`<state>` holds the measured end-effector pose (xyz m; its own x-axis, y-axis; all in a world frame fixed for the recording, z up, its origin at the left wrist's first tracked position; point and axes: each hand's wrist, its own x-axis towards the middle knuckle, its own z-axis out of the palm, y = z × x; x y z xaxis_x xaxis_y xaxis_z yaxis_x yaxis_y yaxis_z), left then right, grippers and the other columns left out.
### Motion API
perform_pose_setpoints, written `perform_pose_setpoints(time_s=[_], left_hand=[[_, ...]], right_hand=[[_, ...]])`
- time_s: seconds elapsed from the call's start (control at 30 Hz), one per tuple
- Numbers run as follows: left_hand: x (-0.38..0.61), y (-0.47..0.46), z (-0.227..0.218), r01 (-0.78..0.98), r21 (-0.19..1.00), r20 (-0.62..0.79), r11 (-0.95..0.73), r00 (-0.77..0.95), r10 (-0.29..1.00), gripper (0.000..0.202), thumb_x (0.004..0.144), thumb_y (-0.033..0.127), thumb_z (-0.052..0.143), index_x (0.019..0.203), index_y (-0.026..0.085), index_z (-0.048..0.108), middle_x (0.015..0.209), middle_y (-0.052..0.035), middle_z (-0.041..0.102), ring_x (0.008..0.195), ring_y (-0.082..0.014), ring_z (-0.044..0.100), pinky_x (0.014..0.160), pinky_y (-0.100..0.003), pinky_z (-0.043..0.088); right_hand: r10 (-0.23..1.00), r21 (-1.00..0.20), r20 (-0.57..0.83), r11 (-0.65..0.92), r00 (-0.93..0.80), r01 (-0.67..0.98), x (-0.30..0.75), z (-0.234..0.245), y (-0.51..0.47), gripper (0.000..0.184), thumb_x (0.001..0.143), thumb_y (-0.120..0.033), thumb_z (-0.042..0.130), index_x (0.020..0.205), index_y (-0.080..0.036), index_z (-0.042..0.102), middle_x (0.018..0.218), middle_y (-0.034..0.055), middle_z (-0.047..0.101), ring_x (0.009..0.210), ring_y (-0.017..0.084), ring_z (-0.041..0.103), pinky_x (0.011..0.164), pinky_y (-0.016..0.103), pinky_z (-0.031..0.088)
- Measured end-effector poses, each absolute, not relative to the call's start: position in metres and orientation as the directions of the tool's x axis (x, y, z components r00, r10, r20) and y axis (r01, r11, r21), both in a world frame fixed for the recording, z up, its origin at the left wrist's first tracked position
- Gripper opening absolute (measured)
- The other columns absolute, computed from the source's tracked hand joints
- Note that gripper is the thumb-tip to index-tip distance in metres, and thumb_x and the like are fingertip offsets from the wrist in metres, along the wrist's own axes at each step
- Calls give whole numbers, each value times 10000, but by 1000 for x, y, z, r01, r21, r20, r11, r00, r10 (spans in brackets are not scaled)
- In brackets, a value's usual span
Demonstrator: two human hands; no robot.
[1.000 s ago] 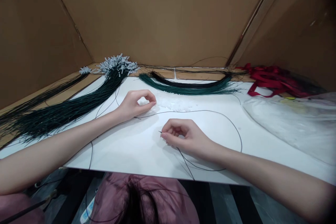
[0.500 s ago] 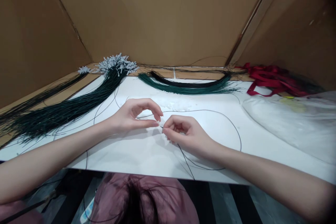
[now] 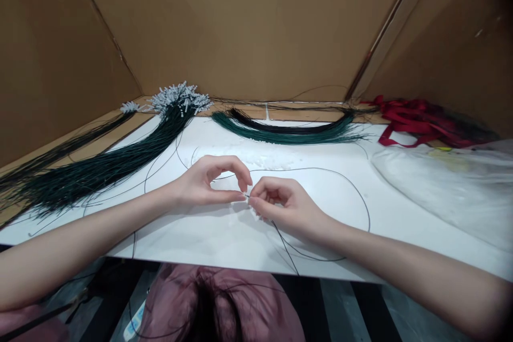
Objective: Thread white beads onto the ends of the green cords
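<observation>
My left hand [image 3: 212, 181] is held over the white board with thumb and forefinger pinched at a tiny white bead, mostly hidden by the fingertips. Meeting it from the right, my right hand [image 3: 286, 200] grips a thin dark wire between thumb and fingers. The wire's short tip shows between the two hands, at the left fingertips. Lengths of dark wire [image 3: 285, 248] trail below the right hand and loop across the board. Behind my hands lies a scatter of small white beads [image 3: 272, 160].
At left lies a bundle of dark green wires [image 3: 108, 176] with white beaded ends [image 3: 176, 99]. Green and black wires [image 3: 288, 136] curve along the back. Red ribbon [image 3: 417, 120] and a clear plastic bag [image 3: 452, 187] are at right. Cardboard walls [image 3: 240, 26] enclose the board [image 3: 192, 240].
My left hand has shifted slightly right and down, bringing its fingertips onto the wire tip. The right hand has stayed nearly still.
</observation>
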<state>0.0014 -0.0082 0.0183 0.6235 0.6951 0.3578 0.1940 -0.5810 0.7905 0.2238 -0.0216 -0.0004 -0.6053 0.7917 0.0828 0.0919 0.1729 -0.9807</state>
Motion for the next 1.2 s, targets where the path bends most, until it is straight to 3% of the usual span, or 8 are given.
perform_pose_setpoints(time_s=[0.8,1.2], left_hand=[[3,-10,19,213,722,401,-658,647,649,159,825,163,736,958,141,650,878,-59,694,823,-159,651,786,-280,517],[6,-13,22,263,600,457,-755,663,593,106,846,164,703,942,143,662,853,-58,704,775,-149,653,740,-260,517]], right_hand=[[793,-985,72,154,-605,83,223,-1,-22,70,807,-170,621,744,-149,596,610,-40,503,562,82,439,534,222,332],[794,-982,72,162,-603,97,224,-2,-21,59,783,-148,609,728,-148,587,604,-43,493,562,80,426,534,221,330]])
